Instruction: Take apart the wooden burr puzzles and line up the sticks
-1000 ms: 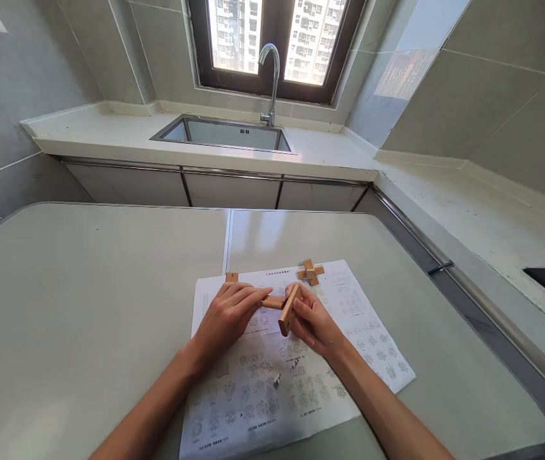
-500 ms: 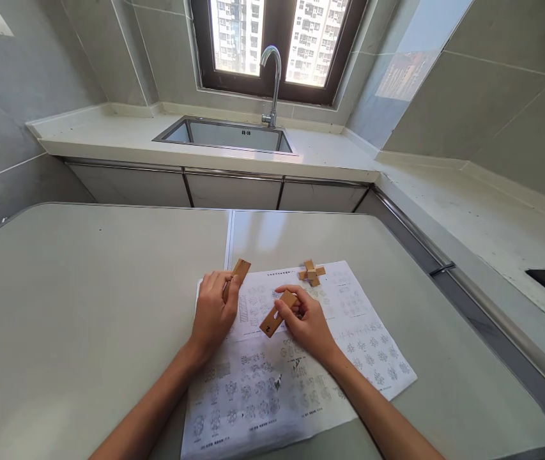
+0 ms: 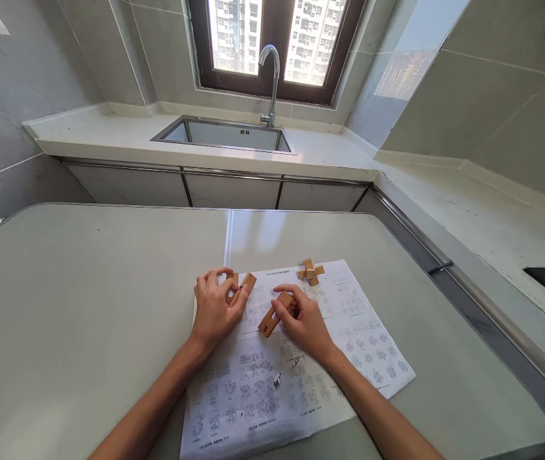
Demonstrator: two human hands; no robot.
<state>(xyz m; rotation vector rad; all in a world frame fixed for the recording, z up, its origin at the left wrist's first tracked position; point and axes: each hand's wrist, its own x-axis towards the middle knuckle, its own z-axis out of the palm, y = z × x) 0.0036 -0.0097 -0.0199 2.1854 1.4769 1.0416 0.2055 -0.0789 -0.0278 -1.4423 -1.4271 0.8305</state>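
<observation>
My right hand (image 3: 305,322) pinches a flat wooden puzzle piece (image 3: 267,324) between thumb and fingers. That piece has a slot and a dark mark like a 2 at its lower end. Off to the left, my left hand (image 3: 217,306) is curled over two more wooden pieces. One light-brown wooden bar (image 3: 250,281) sticks out past the thumb, while a second wooden piece (image 3: 232,278) shows behind the fingers, partly hidden. Under both hands lies a printed instruction sheet (image 3: 253,415) with rows of small diagrams. An assembled wooden cross puzzle (image 3: 310,273) rests at its top edge.
The pale table (image 3: 85,319) has a seam (image 3: 228,236) running away from me. Beyond it stand a counter (image 3: 109,140) with a sink (image 3: 224,135) and a faucet (image 3: 275,83). A metal rail (image 3: 492,306) edges the counter on the right.
My left hand's fingers have spread somewhat, and a second wooden piece now shows beside the bar. The bar has shifted slightly right and down. My right hand has barely moved.
</observation>
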